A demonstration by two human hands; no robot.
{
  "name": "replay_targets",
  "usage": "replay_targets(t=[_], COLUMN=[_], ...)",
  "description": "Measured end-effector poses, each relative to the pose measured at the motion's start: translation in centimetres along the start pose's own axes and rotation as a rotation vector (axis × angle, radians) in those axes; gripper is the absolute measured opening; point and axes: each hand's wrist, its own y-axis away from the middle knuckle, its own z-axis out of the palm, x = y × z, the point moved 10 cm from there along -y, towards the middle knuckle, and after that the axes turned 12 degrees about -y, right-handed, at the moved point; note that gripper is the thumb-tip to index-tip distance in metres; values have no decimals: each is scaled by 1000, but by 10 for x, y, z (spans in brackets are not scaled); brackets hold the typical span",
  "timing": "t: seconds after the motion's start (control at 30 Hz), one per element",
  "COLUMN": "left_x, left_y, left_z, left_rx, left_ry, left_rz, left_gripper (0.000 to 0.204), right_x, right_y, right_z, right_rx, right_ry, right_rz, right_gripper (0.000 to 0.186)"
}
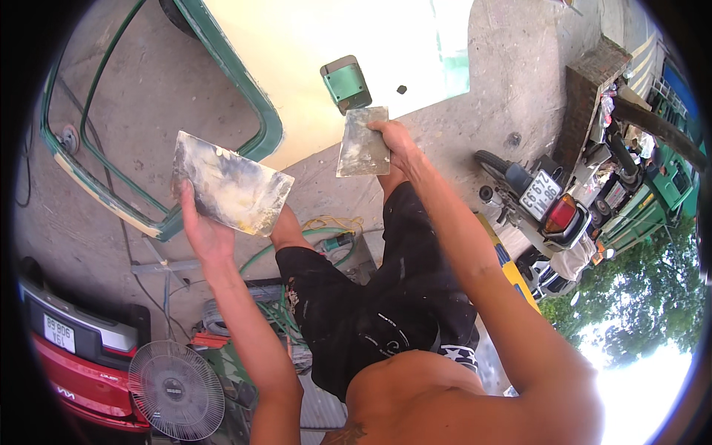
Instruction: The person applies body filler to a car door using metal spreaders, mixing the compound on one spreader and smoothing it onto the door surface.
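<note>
My left hand (208,236) is closed on the edge of a flat square putty board (233,182), its face smeared with whitish and yellowish paste. My right hand (399,144) grips a smaller grey rectangular spreader plate (363,148), thumb on its upper face. The two plates are held apart. Beyond them lies a vehicle door panel (304,89), cream-coloured with a green window frame (271,133). The spreader overlaps the panel's near edge in view, close below a recessed green handle pocket (345,84). Whether it touches the panel I cannot tell.
A standing fan (176,389) and a red car (89,382) are at the lower left. Hoses and cables (282,311) lie around a metal stand near my legs. A motorcycle (545,196) is parked at right, near a brick block (593,89) and a green truck (638,208).
</note>
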Motion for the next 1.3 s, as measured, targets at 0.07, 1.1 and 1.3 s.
replay_targets(t=[0.07,1.1,1.3], left_x=[1,-2,-1], left_y=[3,3,4], left_z=[6,4,6], left_rx=[20,14,-7], left_ry=[-12,-108,-74], left_rz=[3,1,23], left_gripper=[52,56,56], right_x=[17,-44,-137], right_y=[1,4,22], right_z=[-1,2,81], right_rx=[33,200,109], right_ry=[-47,855,1341], right_rz=[-71,-531,-755], right_gripper=[34,33,22])
